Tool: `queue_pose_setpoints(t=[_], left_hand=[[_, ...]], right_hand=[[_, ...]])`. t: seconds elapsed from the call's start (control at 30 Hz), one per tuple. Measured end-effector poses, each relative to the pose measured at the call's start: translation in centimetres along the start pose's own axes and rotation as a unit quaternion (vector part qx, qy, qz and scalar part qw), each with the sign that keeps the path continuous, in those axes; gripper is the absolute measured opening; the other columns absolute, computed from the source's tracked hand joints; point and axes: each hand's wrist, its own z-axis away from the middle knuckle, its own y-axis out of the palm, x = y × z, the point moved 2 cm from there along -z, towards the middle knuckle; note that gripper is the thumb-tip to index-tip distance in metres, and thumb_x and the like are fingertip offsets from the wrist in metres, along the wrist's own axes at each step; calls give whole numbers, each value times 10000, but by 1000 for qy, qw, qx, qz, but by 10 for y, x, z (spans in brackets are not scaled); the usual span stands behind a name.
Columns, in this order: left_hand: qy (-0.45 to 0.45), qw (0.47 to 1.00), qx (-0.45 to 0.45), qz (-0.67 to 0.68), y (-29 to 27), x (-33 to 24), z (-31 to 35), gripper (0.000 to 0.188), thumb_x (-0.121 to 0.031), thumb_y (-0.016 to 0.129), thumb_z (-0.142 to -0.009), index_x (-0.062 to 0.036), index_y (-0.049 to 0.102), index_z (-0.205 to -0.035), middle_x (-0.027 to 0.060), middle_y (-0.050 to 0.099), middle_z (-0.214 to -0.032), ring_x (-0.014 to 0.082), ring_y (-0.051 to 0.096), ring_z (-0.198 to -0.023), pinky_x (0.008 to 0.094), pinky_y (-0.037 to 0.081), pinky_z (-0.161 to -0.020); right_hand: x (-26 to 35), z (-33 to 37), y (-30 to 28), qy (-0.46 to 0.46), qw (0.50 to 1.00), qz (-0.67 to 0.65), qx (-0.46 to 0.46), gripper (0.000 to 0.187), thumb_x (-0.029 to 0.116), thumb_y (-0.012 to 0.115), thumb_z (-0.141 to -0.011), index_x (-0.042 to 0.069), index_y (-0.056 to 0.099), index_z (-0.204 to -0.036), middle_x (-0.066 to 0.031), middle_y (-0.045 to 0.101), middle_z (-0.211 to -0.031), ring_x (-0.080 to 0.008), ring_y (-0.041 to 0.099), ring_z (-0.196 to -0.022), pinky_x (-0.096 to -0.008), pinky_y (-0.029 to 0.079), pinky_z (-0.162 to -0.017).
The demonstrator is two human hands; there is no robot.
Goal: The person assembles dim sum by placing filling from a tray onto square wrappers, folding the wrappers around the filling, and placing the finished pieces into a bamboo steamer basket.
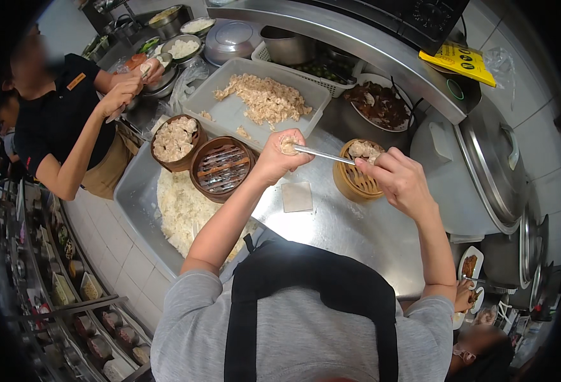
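Left hand [279, 155]: centre of frame, fingers curled narrow around a dumpling [288, 147], wrapper cupped with filling showing at the top.

Right hand [400, 180]: right of centre, fingers pinched on the near end of a metal spatula [323, 155]. Long axis runs roughly left-right, tilted slightly up toward the left; the tip points left and touches the dumpling's filling.

Step in hand, as judged: filling being pressed into the wrapper. The next move would call for drawing the spatula clear while the left fingers gather the wrapper snugly without squeezing filling out.

Round about:
- Small steamer [355, 179], just below the spatula, holding filling.
- Square wrapper [297, 196] lying flat on the steel counter [338, 229], below the hands.
- Empty steamer [222, 168] left of the left hand; beside it a steamer of dumplings [174, 140].
- Tray of shredded filling [255, 102], upper centre.
- Wrapper heap [181, 213] in a pan, lower left.
- Another person [57, 121], upper left, working at bowls.
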Motion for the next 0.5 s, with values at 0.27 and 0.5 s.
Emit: queue_pose_setpoints(t=[0.27,0.5], left_hand=[[18,990,59,-131,-6,-9,-3,447,-63,809,-665,-38,622,-1070,-27,592,-781,69,566,-758,211,462,-692],[56,968,23,-243,-6,-11,2,315,-67,794,-689,-9,590,-922,43,646,-830,78,574,-744,237,478,-658]], right_hand=[[-23,18,-5,86,989,-115,-44,464,-57,590,-680,113,665,-1106,-54,507,-714,-213,504,-674,-327,429,-589],[2,36,35,132,966,-203,-91,443,-63,588,-698,97,670,-1103,-77,502,-695,-224,513,-670,-345,432,-624]])
